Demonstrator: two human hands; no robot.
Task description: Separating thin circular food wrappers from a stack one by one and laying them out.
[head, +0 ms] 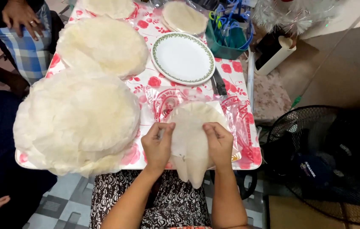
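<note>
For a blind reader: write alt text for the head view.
Both hands, left hand and right hand, pinch a thin round white wrapper sheet over a small table with a red floral cover. Big stacks of wrappers sit left; an empty green-rimmed plate lies beyond.

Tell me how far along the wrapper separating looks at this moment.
Done: two big heaps of loose round sheets, the near heap and the far heap, fill the table's left side. In hand: the left hand and right hand pinch a small stack of sheets over an opened plastic bag. Left: that stack and a sealed pack behind the empty white plate.
</note>
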